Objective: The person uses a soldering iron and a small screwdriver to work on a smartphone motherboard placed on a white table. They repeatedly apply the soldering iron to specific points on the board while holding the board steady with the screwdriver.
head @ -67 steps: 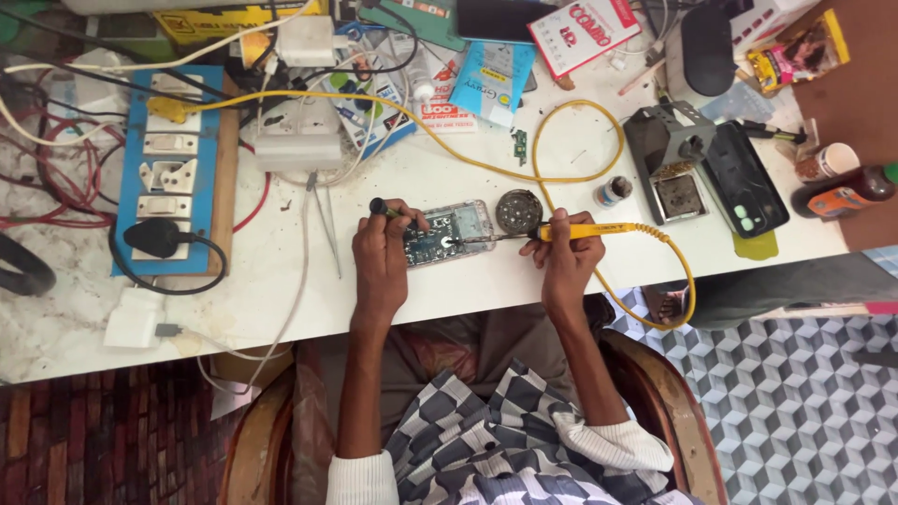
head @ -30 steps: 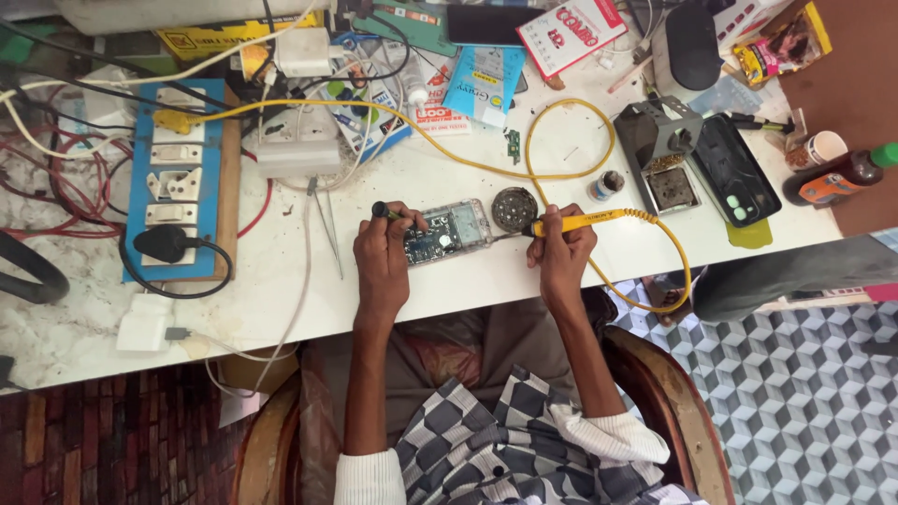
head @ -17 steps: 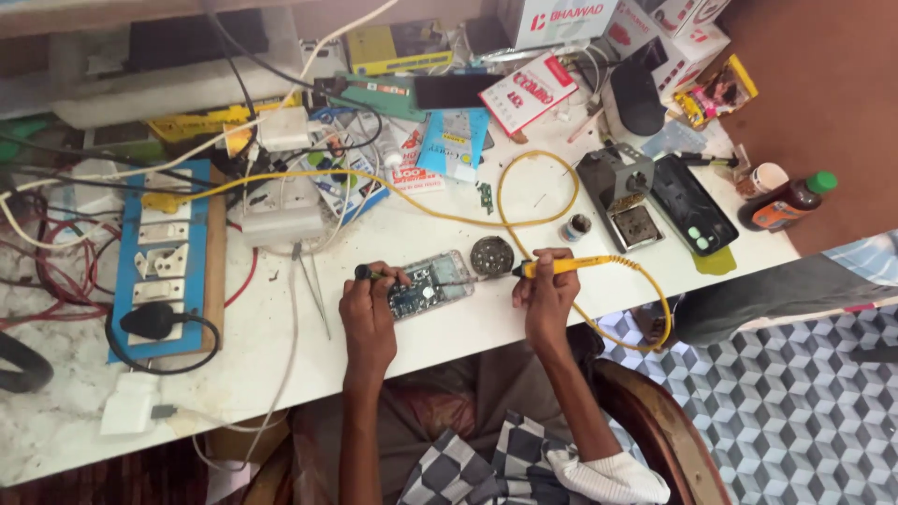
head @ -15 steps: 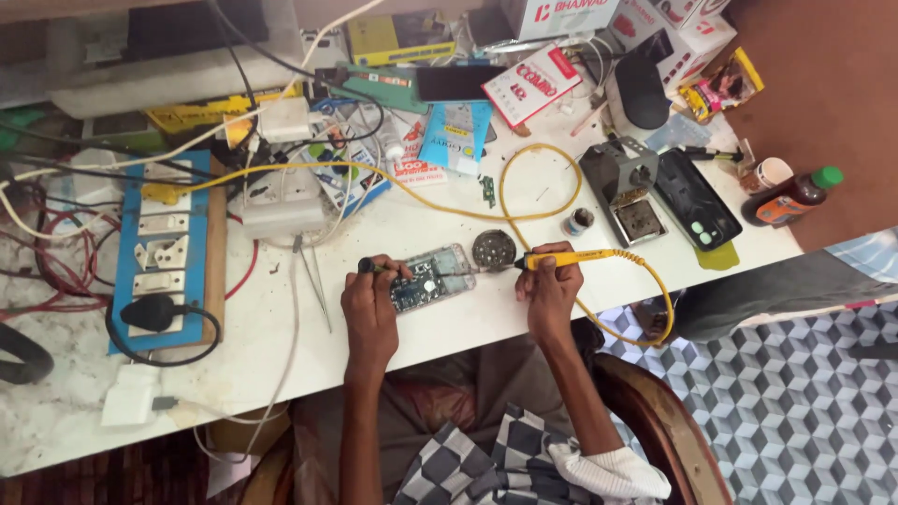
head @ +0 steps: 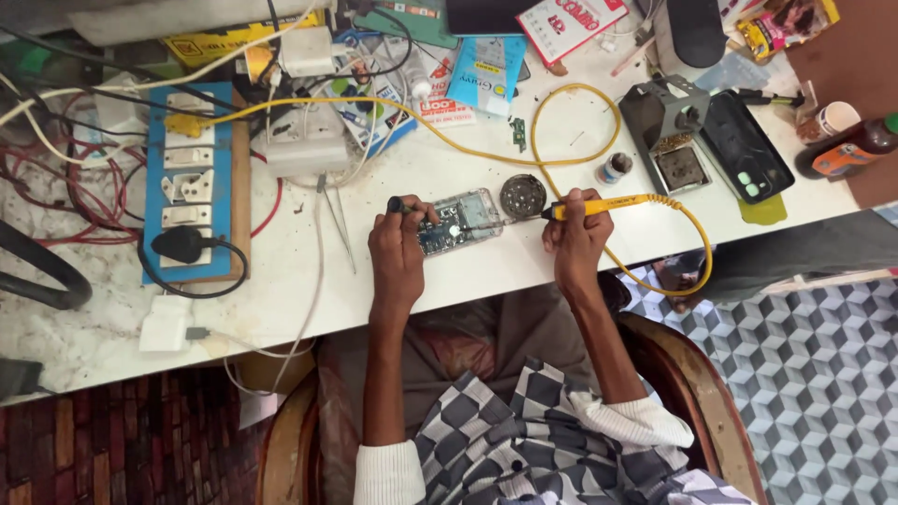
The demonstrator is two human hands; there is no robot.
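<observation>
The person sat at a white worktable (head: 524, 271) and worked on an opened phone (head: 458, 222), which lay flat near the front edge of the table, between the two hands. The left hand (head: 398, 248) rested on the table at the left end of the phone, and its fingers were closed around a small dark tool (head: 400, 205); the tip of this tool pointed toward the phone, but I could not tell if it touched the board. The right hand (head: 577, 238) was clenched on the yellow handle of a soldering iron (head: 599, 203), and the metal tip reached to the left, toward the right end of the phone. Just beside this tip, a little behind the phone, stood a round dark tin (head: 522, 195). The yellow cable (head: 561, 93) of the iron made a big loop over the table and another loop hung over the front edge on the right side. Behind the right hand, further on the table, stood a grey metal stand (head: 669, 126), and next to it lay a black phone cover (head: 744, 145). On the left part of the table was a blue switch board (head: 192, 178) with a black plug in it, and thin tweezers (head: 337, 220) lay near the left hand.
</observation>
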